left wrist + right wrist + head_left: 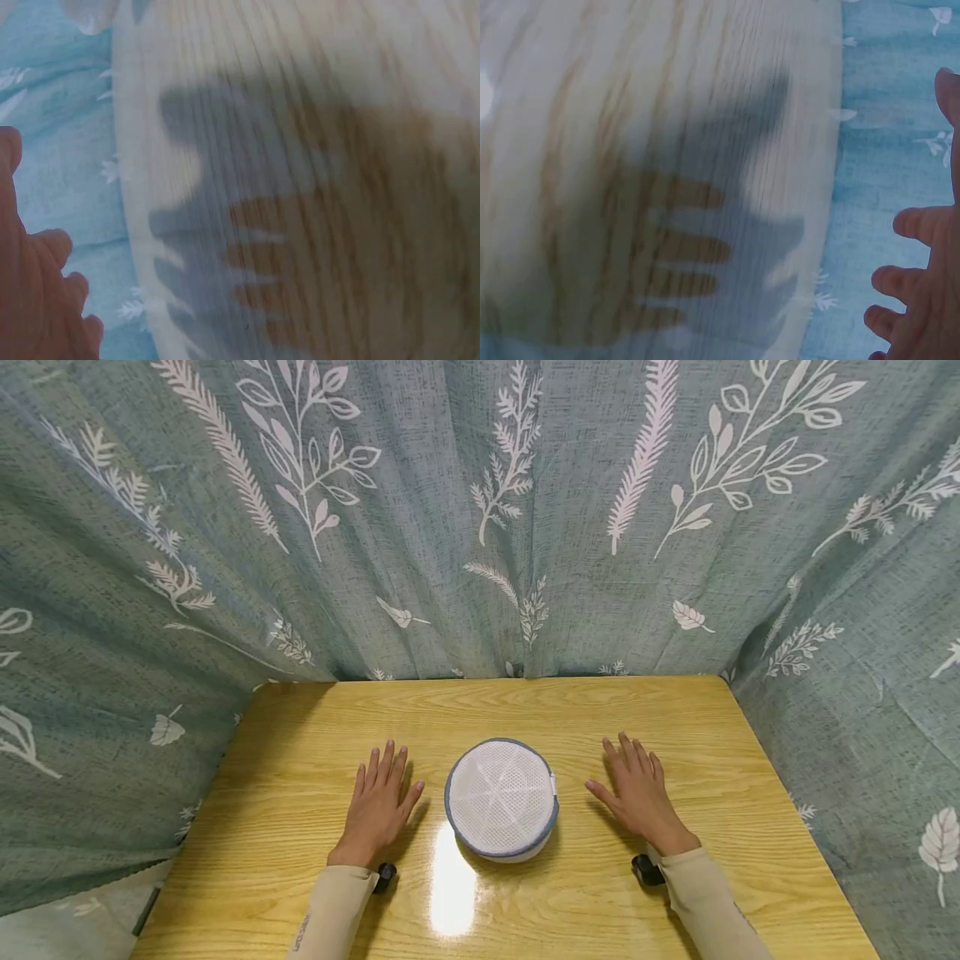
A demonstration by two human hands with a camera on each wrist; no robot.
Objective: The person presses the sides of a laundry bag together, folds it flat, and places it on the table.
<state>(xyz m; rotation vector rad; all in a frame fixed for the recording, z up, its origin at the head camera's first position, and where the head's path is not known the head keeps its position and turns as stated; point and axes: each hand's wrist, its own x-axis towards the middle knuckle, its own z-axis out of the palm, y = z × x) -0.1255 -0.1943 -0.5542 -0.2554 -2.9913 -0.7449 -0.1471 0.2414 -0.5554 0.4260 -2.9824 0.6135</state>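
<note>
We list: one round white mesh bag (498, 797) (blue-rimmed), on the wooden table (738, 852), between left hand (380, 810) and right hand (640, 795), both empty, fingers spread; leaf-patterned curtain (573, 568), far side.

We see the right hand (936, 277) splayed; a hand-shaped shadow (718, 154) crosses the wood-grained surface (570, 52); blue leaf-printed cloth (885, 176) borders it.

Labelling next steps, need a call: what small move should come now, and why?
Probably ease the left hand and the right hand inward to the round mesh item: it sits between them, neither touches it, and both are open and empty, one on each side.
</note>
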